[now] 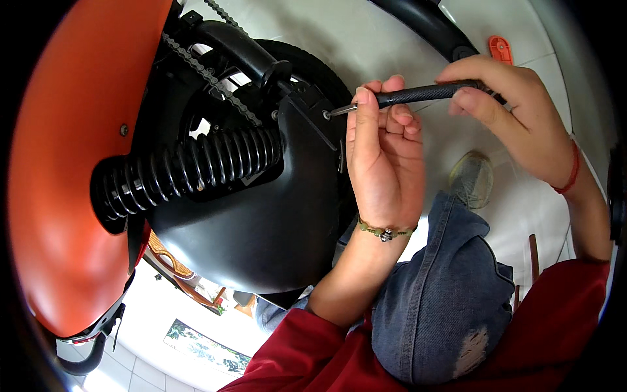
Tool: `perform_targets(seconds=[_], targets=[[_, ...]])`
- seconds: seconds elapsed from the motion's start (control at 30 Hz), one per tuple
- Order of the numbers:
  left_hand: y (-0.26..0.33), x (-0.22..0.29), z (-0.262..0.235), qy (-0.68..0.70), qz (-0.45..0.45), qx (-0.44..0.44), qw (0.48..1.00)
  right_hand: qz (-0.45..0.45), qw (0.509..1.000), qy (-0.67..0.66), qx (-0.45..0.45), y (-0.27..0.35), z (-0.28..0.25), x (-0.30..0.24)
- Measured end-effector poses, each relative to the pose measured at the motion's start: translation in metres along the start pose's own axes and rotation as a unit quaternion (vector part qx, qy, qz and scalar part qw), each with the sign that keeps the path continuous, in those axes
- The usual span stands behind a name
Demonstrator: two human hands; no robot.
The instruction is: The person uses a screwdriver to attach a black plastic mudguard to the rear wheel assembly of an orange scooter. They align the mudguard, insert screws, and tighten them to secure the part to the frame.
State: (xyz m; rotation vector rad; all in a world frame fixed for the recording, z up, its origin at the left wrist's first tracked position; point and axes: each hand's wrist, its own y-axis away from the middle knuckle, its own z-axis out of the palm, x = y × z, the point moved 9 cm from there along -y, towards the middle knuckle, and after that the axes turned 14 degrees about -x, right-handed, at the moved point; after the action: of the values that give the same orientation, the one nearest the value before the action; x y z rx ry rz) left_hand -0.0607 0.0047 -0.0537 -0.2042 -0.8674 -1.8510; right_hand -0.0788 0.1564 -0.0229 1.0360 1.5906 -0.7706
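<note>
Near upper centre, a black-handled screwdriver (424, 94) has its tip at a bolt (326, 115) by the black fender (248, 242). The left hand (390, 163) pinches its front; the right hand's (519, 108) thumb and finger close on its rear. Pale floor tiles (366, 52) spread behind, an orange piece (501, 50) lying upper right.

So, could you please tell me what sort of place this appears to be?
Probably a room in a home, though I cannot be sure: the pale tiled floor, carved wooden furniture and what looks like a leafy picture suggest it.
</note>
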Motion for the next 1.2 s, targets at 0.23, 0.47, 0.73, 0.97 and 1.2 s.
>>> perform_targets(seconds=[0.23,0.47,0.73,0.97,1.2], targets=[[-0.001,-0.001,0.007,-0.006,0.007,-0.007,1.000,0.128,0.981,-0.141,-0.030,-0.003,0.006,-0.001],[0.012,-0.021,0.001,-0.034,-0.075,-0.011,0.997,0.075,0.973,-0.208,0.062,0.007,0.009,0.005],[0.059,-0.065,-0.085,-0.209,-0.206,0.057,0.954,0.161,0.940,-0.268,0.133,0.072,0.022,0.069],[0.083,-0.112,-0.193,-0.389,-0.264,0.123,0.874,0.301,0.914,-0.245,0.117,0.141,0.091,0.138],[0.023,-0.092,-0.124,-0.789,-0.032,-0.001,0.614,0.350,0.829,-0.327,0.288,0.185,0.087,0.188]])
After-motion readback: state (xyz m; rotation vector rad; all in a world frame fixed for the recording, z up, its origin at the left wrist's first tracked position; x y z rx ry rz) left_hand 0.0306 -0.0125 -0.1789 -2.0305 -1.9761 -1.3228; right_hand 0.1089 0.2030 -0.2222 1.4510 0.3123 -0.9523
